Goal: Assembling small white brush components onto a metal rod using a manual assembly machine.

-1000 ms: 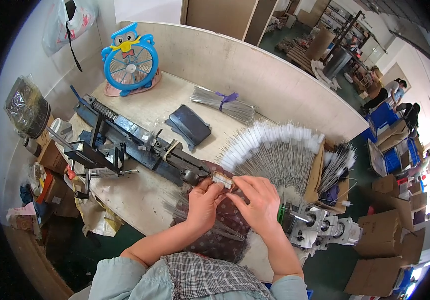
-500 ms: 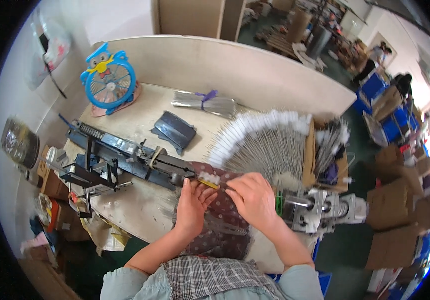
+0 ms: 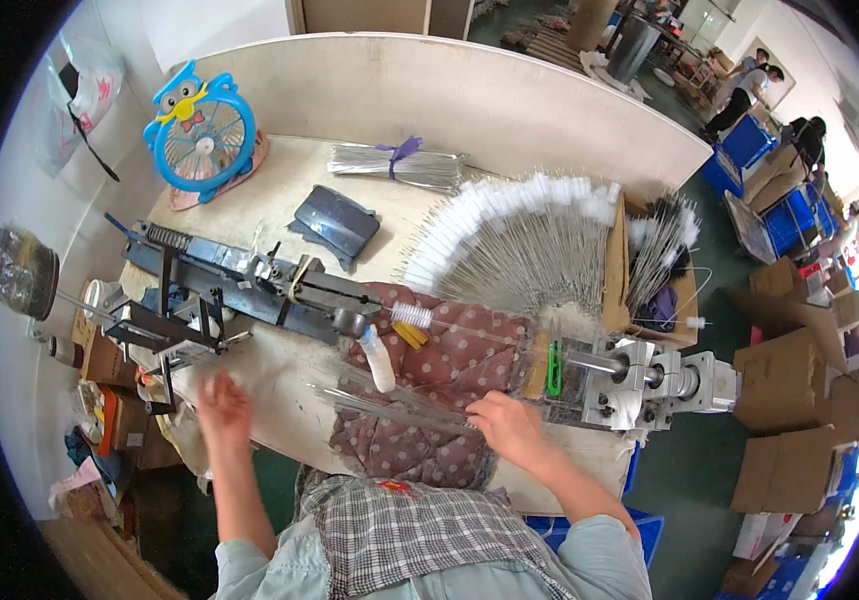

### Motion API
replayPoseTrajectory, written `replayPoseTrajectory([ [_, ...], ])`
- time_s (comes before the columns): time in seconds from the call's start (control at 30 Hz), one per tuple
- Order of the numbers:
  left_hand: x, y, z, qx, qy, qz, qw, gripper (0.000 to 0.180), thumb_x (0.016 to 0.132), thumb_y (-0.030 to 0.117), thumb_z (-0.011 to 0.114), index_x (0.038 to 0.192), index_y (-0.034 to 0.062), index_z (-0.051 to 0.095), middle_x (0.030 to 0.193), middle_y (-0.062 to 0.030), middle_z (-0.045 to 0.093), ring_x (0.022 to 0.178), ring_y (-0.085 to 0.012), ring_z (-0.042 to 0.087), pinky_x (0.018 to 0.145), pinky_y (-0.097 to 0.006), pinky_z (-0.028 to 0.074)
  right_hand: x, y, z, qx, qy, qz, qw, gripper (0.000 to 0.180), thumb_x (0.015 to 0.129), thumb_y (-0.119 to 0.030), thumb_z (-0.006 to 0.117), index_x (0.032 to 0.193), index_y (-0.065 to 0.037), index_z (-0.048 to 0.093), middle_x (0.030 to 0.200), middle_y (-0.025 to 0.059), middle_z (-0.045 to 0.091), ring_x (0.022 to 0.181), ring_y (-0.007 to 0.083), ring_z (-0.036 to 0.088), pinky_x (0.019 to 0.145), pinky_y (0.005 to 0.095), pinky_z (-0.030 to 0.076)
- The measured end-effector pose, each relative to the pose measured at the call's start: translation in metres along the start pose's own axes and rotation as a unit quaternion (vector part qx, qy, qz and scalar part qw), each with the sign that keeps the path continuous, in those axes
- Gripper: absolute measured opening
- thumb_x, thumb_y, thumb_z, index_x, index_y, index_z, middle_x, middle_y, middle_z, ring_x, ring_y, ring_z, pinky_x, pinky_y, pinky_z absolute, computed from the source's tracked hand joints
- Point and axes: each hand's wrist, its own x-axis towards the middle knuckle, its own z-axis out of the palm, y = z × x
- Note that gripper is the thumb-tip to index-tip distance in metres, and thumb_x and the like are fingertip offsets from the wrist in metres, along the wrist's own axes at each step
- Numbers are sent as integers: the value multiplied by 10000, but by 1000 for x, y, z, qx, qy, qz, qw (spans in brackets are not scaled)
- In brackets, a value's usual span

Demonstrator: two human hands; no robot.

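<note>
My left hand (image 3: pixel 225 408) is over the table's front left edge, below the black metal stand; motion smears its fingers. My right hand (image 3: pixel 510 430) is closed in a pinch at the right end of several thin metal wires (image 3: pixel 400 408), which lie over a brown polka-dot cloth (image 3: pixel 470 345). Further off, a small white bristle coil (image 3: pixel 412 315) sits at the end of the long dark metal jig (image 3: pixel 280 290). A thin wire seems to run from it toward the silver spindle machine (image 3: pixel 640 380). A white bottle (image 3: pixel 377 358) and a yellow-handled tool (image 3: pixel 410 334) lie beside it.
A fan of white-tipped wire brushes (image 3: pixel 520 250) covers the table's far right, next to a cardboard box (image 3: pixel 618 275) of more. Behind stand a blue fan (image 3: pixel 205 145), a tied wire bundle (image 3: pixel 400 165) and a dark plate (image 3: pixel 338 222). A green piece (image 3: pixel 555 368) stands by the machine.
My hands have parted from the yellow-handled tool and white bristles. The left swung left and toward me; the right came down to the wires. The white bottle now shows, and the view shifted slightly.
</note>
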Motion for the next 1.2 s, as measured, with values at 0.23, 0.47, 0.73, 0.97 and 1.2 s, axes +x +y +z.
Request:
replayPoseTrajectory([
  [0.23, 39, 115, -58, 139, 276, 248, 918, 340, 798, 404, 709, 926, 100, 625, 814, -3, 632, 769, -118, 614, 644, -235, 455, 7, -9, -26, -39, -32, 24, 998, 137, 829, -210, 617, 859, -92, 678, 844, 59, 630, 754, 281, 629, 640, 375, 508],
  [0.47, 7, 13, -3, 52, 177, 187, 965, 348, 883, 337, 595, 1063, 39, 584, 1007, -84, 643, 885, -193, 630, 735, -273, 508, 2, -5, -32, -48, -29, 67, 996, 136, 839, -212, 611, 882, -95, 667, 840, 72, 646, 755, 292, 630, 639, 387, 503],
  [0.73, -86, -128, 140, 188, -198, -112, 955, 349, 885, 160, 559, 1204, 36, 491, 1116, -107, 595, 1021, -228, 592, 845, -337, 505, -5, 8, -26, -33, 12, 3, 999, 103, 827, -159, 611, 913, -103, 627, 795, 72, 609, 713, 289, 631, 602, 385, 513],
  [0.97, -166, -146, 242, 148, -192, -277, 930, 207, 887, 261, 567, 930, 69, 502, 672, -2, 476, 584, -107, 462, 611, -269, 444, -10, 8, -31, -130, 51, -32, 990, 293, 735, -61, 612, 1024, -90, 577, 885, 75, 556, 726, 262, 636, 590, 353, 525],
  [1.2, -129, -70, 201, 111, -237, -265, 928, 532, 932, 519, 392, 918, 22, 583, 677, -54, 588, 554, -162, 524, 648, -332, 477, -2, -18, -64, -207, 28, -49, 977, 239, 715, -12, 596, 945, -55, 552, 851, 96, 510, 767, 252, 597, 613, 345, 512],
])
